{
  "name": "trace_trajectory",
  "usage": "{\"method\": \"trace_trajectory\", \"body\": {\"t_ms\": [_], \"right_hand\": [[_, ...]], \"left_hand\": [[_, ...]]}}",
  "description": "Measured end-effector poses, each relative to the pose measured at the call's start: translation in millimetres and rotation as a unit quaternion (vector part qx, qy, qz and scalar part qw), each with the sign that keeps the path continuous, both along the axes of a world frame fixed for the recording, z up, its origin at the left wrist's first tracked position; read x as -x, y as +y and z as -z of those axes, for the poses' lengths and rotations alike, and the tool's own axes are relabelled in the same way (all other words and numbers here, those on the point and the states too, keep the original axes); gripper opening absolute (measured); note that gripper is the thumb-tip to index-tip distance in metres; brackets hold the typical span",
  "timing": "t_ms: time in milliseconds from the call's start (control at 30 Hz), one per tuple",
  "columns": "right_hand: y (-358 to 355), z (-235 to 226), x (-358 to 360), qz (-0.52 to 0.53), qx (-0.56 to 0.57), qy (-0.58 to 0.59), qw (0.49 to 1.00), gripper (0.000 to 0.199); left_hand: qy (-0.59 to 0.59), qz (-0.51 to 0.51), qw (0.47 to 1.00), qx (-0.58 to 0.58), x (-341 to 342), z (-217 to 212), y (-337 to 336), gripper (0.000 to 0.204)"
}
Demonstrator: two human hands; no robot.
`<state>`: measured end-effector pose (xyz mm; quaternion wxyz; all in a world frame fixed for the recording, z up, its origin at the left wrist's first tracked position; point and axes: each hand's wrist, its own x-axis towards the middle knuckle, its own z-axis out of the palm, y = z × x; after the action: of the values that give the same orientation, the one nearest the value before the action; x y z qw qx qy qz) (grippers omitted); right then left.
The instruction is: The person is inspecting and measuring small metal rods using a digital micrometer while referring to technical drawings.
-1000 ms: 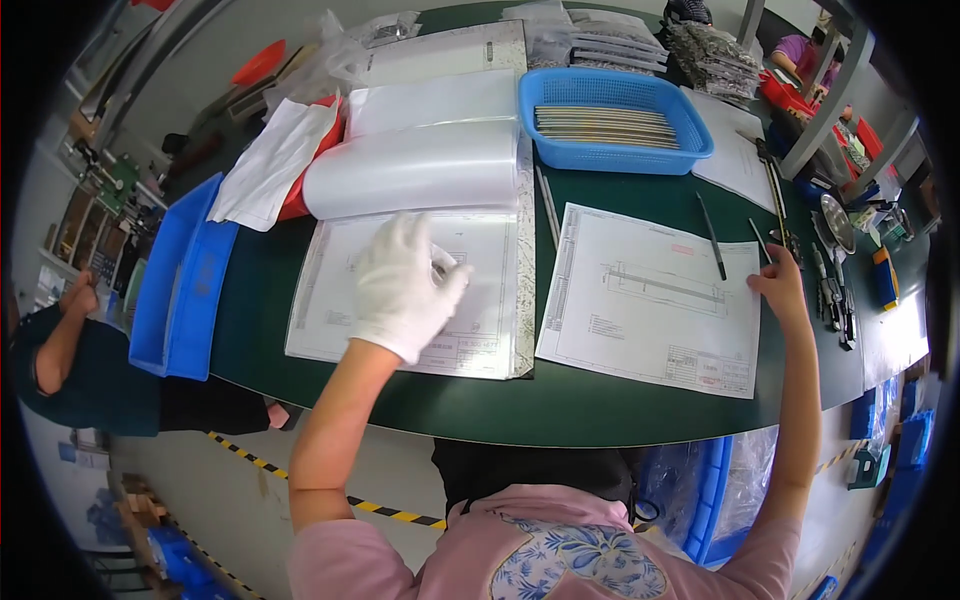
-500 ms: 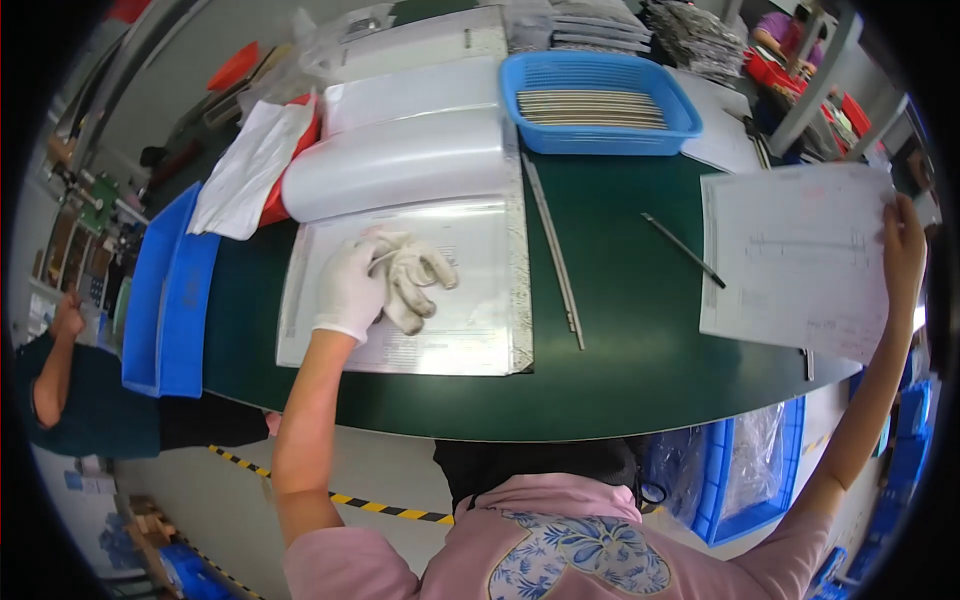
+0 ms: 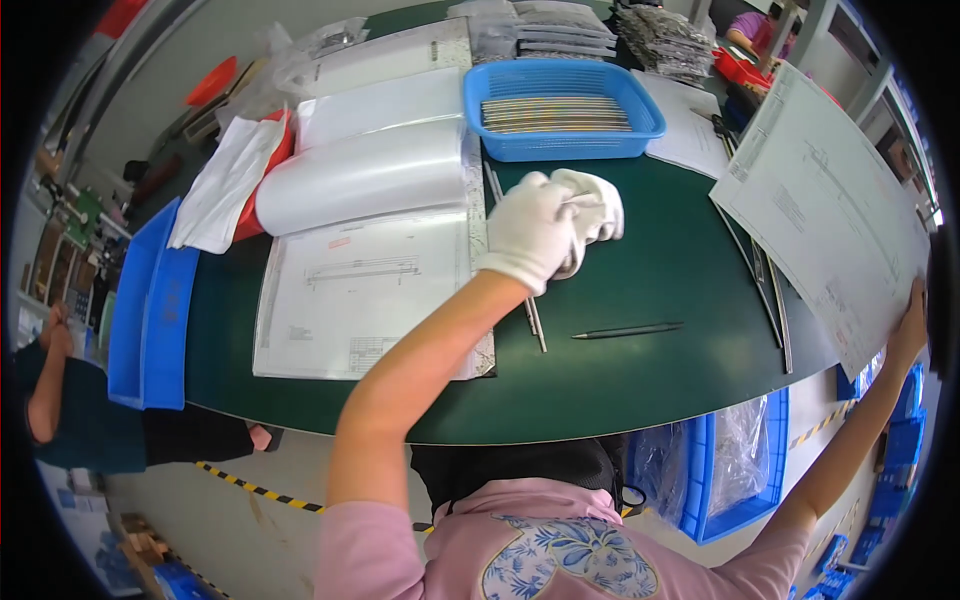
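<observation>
My left hand (image 3: 530,230), in a white glove, is closed on a loose, crumpled white glove (image 3: 593,215) above the green table (image 3: 640,270). Beneath it, partly hidden, lie thin metal rods (image 3: 538,325). At the far right my bare right hand (image 3: 911,322) grips the lower edge of a drawing sheet (image 3: 820,205), which is raised and tilted over the table's right side. A dark slim pen (image 3: 628,329) rests on the green top between the two hands. To the left, a stack of printed drawings (image 3: 350,290) lies flat near a rolled-back clear plastic sheet (image 3: 365,175).
A blue basket (image 3: 565,145) with several thin rods stands at the back. More long rods (image 3: 775,290) lie under the raised sheet. A blue bin (image 3: 150,310) sits at the left edge, beside a white-and-red bag (image 3: 225,180). Another person (image 3: 75,400) is at far left.
My left hand has carried the loose glove rightward off the drawings. My right hand has lifted and tilted the sheet, uncovering rods. The pen has turned and shifted left on the table.
</observation>
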<state>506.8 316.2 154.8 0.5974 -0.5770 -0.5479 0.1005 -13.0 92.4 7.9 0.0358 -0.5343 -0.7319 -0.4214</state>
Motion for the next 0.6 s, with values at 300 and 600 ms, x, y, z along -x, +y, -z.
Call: {"method": "trace_trajectory", "body": {"t_ms": [300,600], "right_hand": [[-30,87,32,-0.263,0.084,0.188,0.943,0.03],[-4,94,40,-0.228,0.1,0.267,0.931,0.029]], "left_hand": [[0.165,0.037,0.985,-0.021,-32,-19,-20,0.041],[0.279,0.287,0.913,0.084,-80,0,-62,0.007]]}}
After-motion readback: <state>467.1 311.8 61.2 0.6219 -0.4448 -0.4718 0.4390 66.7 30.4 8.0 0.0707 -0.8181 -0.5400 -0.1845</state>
